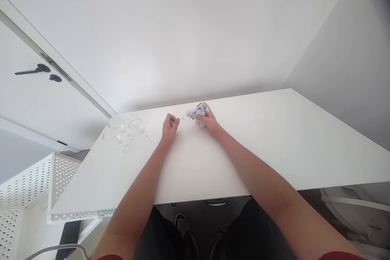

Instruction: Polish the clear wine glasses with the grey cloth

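Right hand [211,122] has a crumpled pale grey cloth [201,113] bunched in its grip, thumb over the near side, fingers behind. Left hand [170,125] is curled in, thumb against fingers; a glint shows at the fingers, but can't tell whether it grips anything. Small clear piece [183,118] sits in the gap between the hands: right beside the left fingertips, just left of the cloth. Too faint to make out its shape, or whether either hand touches it. Both hands are over the far half of the white table [198,162], near its back edge; cloth is in front of the wall [183,48]. Clear glassware [135,123], several rounded pieces grouped close, stands on the table left of the left hand, well apart from it. Perforated white rack [65,170] beside the table's left end, door with black handle [33,70] beyond.
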`<move>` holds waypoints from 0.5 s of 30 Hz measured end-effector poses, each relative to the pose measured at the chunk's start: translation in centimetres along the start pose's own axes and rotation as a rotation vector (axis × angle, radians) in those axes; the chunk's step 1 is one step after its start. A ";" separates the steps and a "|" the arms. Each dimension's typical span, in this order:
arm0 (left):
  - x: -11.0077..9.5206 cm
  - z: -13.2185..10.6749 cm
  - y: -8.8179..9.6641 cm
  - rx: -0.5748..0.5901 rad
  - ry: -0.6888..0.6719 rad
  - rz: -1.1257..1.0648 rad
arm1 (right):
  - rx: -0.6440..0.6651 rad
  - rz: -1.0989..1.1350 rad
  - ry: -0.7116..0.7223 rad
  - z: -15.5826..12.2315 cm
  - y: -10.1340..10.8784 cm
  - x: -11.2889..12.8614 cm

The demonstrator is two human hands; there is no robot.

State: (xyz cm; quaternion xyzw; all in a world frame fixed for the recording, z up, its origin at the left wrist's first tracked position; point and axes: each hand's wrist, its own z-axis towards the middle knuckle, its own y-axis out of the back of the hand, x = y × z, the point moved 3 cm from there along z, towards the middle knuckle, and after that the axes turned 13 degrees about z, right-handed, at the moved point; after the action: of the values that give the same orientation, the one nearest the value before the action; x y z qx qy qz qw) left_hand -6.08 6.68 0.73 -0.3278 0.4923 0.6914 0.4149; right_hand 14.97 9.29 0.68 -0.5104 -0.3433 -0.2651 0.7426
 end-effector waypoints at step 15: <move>-0.6 -0.1 -0.7 0.168 -0.078 0.150 | -0.075 -0.175 0.205 0.1 0.6 0.5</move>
State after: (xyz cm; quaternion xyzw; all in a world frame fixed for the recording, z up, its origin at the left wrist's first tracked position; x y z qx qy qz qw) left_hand -5.17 6.58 0.91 -0.2270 0.5551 0.6891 0.4068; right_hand 15.66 9.55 0.75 -0.4759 -0.2987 -0.3924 0.7282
